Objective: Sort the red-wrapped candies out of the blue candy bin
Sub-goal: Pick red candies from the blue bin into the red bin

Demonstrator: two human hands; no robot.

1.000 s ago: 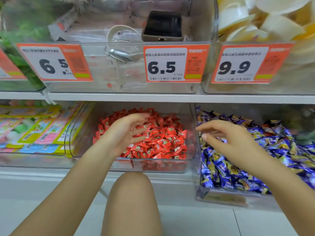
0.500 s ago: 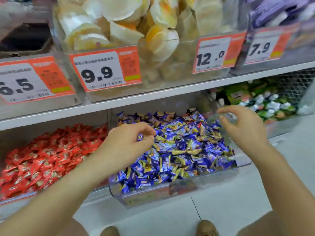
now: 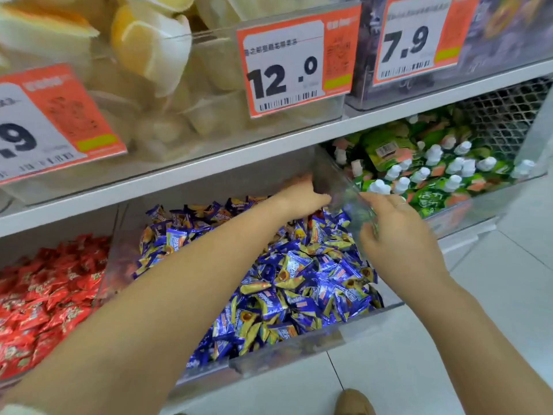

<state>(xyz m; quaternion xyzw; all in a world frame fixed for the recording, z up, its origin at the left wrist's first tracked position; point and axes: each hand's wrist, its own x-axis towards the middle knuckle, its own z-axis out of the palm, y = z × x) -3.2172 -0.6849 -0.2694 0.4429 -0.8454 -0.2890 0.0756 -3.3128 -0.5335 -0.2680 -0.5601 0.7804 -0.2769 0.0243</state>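
Fingers of the left hand (image 3: 302,196) are curled into the blue candy bin's (image 3: 299,351) far corner, grasp unclear, while the right hand (image 3: 395,232) is held half-open, empty.

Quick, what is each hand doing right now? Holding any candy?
Left hand: reaching deep into the clear plastic bin of blue-wrapped candies; grip cannot be told.
Right hand: fingers loosely curled, holding nothing visible.

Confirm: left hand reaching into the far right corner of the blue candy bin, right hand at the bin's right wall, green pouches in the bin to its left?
Not quite. In the head view the green pouches sit in the bin to the right of the blue candy bin; red candies are on its left. Left hand and right hand are as stated.
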